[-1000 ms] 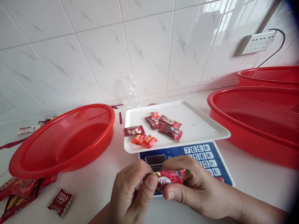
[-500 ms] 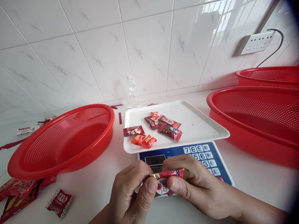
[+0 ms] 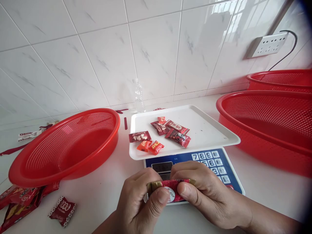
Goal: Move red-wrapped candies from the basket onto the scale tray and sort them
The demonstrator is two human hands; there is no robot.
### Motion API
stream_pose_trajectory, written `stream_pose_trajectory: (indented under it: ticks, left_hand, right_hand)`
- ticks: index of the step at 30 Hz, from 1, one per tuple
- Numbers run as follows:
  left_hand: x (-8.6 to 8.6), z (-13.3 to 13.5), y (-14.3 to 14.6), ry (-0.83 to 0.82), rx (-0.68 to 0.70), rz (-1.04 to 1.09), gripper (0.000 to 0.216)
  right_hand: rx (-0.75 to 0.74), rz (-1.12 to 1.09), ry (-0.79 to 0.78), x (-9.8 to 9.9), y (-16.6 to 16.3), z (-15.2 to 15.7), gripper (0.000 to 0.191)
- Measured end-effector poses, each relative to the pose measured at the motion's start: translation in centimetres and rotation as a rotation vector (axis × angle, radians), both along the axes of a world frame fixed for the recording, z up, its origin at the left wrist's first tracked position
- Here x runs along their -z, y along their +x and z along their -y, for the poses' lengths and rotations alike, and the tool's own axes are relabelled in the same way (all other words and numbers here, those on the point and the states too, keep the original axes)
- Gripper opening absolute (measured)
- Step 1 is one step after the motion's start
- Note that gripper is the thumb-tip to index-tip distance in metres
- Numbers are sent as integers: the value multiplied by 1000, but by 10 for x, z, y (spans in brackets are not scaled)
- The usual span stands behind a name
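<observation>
Both my hands pinch one small red candy packet (image 3: 173,191) with gold ends and a white round label. My left hand (image 3: 143,198) is closed on its left end, thumb in front. My right hand (image 3: 207,191) grips the other end, its thumb close to the label. Just behind the packet is a blue weighing scale (image 3: 230,165) with number keys and a dark display, partly covered by my hands. Resting on the scale, a white tray (image 3: 207,133) carries several wrapped candies (image 3: 178,137) in red, orange and maroon, mostly toward its left side.
A red perforated basket (image 3: 73,172) stands to the left, and two more red baskets (image 3: 265,143) are at the right. A maroon packet (image 3: 62,211) and larger red bags (image 3: 24,198) lie at the lower left. Behind the tray stands a clear bottle (image 3: 138,97) by the tiled wall.
The packet has turned slightly between my fingers, so its label faces differently and more gold shows at the left end. Tray, candies and baskets stay as they were.
</observation>
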State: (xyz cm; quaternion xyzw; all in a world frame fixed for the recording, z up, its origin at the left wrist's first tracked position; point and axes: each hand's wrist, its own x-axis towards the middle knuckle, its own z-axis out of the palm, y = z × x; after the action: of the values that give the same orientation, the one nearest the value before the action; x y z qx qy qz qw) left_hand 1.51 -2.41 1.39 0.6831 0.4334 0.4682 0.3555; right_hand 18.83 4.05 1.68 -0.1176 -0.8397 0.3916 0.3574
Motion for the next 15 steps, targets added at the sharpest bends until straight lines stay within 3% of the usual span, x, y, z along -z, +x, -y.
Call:
stream_pose_trajectory:
  ticks: [15]
  left_hand:
    - [-2,-2,3,-72,-149,157,41]
  right_hand:
    - [-13,-35,-10,-5,0,-1,41]
